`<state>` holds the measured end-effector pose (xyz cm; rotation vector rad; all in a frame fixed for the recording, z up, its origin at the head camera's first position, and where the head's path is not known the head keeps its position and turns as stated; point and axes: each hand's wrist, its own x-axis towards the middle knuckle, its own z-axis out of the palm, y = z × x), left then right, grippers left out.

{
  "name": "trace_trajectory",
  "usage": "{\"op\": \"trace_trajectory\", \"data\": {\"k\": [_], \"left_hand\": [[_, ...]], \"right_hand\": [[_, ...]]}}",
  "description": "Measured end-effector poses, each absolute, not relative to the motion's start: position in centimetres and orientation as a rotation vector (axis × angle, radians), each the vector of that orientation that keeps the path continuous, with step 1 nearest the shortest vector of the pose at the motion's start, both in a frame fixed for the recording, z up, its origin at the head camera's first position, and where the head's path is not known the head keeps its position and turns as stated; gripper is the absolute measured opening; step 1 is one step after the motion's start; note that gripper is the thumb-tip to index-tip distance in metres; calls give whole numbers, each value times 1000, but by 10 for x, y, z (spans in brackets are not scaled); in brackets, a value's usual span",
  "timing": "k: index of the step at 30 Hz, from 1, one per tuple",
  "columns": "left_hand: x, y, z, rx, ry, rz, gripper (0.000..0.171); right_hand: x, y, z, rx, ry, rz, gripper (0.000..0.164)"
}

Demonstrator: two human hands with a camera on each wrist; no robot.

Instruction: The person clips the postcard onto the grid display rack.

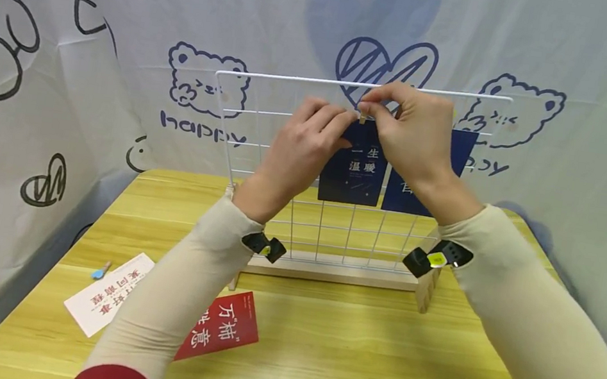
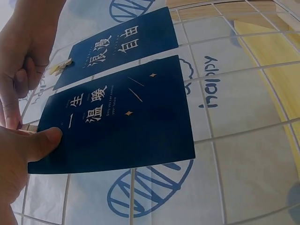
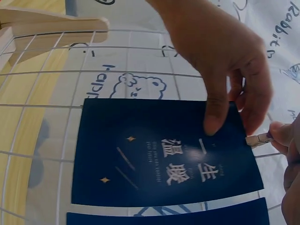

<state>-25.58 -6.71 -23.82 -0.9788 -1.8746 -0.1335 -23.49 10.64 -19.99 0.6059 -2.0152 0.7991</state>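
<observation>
A dark blue card with white characters hangs against a white wire grid. My left hand pinches its upper left part, the thumb on the front face in the left wrist view. At the card's top edge, my right hand pinches a small wooden clothespin. Part of that clip is hidden by the fingers. Just to the right, a second dark blue card is fixed to the grid by a wooden clip with a yellowish decoration. In the head view my right hand covers much of this second card.
The grid stands in a wooden base on a wood-grain table. On the left lie a white card, a red card partly behind my left sleeve, and a clip with a blue decoration. A patterned cloth hangs behind.
</observation>
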Motion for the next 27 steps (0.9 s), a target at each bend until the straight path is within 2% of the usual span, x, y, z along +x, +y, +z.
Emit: {"op": "trace_trajectory", "data": {"k": [11, 16, 27], "left_hand": [[-259, -66, -241, -982, -1833, -162, 29], [-260, -67, -241, -989, -1816, -145, 28], [-259, -68, -241, -994, -1842, -133, 28]], "right_hand": [[-240, 104, -212, 611, -1943, 750, 10], [-234, 103, -205, 593, -2029, 629, 15], [-228, 101, -198, 589, -2180, 481, 14]]}}
